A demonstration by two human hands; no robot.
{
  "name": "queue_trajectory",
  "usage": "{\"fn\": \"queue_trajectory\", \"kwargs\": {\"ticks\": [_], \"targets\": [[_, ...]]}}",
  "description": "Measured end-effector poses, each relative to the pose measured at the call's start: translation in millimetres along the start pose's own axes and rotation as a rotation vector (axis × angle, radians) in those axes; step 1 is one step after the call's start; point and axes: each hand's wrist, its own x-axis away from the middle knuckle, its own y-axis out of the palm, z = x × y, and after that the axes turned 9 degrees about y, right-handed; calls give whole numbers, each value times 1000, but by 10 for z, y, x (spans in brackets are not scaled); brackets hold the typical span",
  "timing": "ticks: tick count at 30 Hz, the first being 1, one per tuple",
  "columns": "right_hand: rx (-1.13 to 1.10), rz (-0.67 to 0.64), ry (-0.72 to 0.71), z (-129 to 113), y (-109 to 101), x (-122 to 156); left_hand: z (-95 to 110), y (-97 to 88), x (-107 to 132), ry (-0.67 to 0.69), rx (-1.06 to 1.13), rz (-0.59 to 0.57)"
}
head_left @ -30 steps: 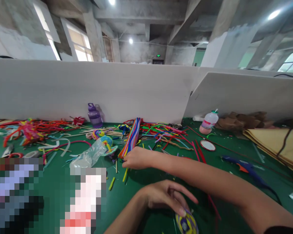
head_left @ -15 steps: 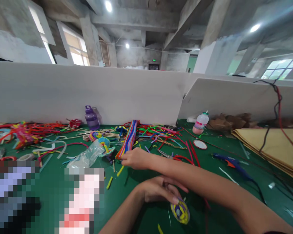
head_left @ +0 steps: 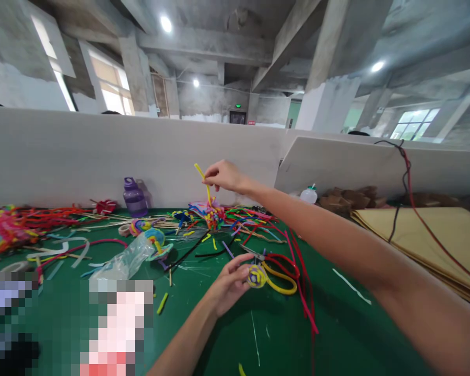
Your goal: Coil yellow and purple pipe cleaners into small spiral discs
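Note:
My right hand (head_left: pixel 222 176) is raised above the back of the table, pinching a yellow pipe cleaner (head_left: pixel 208 189) that stands nearly upright. Its lower end is over the bundle of multicoloured pipe cleaners (head_left: pixel 211 214). Lower and nearer, my left hand (head_left: pixel 232 282) holds a small round coil of yellow and purple pipe cleaner (head_left: pixel 256 276) between thumb and fingers. Behind the coil lie scissors (head_left: pixel 282 258) with red handles. A yellow loop (head_left: pixel 284 289) shows beside the coil; I cannot tell whether it belongs to the coil or the scissors.
A clear plastic bag (head_left: pixel 123 259) with a pipe-cleaner figure (head_left: pixel 155 239) lies to the left. Behind stand a purple bottle (head_left: pixel 135 198) and a white partition (head_left: pixel 82 162). Brown paper sheets (head_left: pixel 419 235) and red pipe cleaners (head_left: pixel 303 292) are on the right.
My right hand has lifted from the bundle, now with a yellow pipe cleaner, and the bundle's ends have tipped towards me. My left hand has moved forward and left with the coil.

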Motion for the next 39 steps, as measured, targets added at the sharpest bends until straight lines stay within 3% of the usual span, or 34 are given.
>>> {"fn": "queue_trajectory", "kwargs": {"ticks": [4,8,11,15,17,19,21,24,30,33,39], "targets": [[39,41,-100,-42,-49,152,94,-60,-29,93,1,78],[-112,119,-140,-80,-106,289,251,-178,-75,229,-51,174],[-182,206,-153,-204,-353,397,331,-286,-121,303,-45,257],[-335,518,-247,-385,-866,715,329,-331,-147,303,-78,289],[-348,604,-259,-354,-1036,944,293,-290,-134,273,-111,261],[-368,642,-238,-205,-1062,1188,246,-224,-112,226,-150,206],[-351,621,-124,29,-938,1423,195,-154,-90,183,-185,158],[-86,522,68,404,-568,1742,127,-69,-66,160,-208,138],[184,343,169,799,163,2210,50,19,-35,108,-285,109],[253,348,236,853,300,2339,33,32,-43,96,-345,82],[289,300,248,895,281,2418,19,45,-58,85,-423,49]]}}
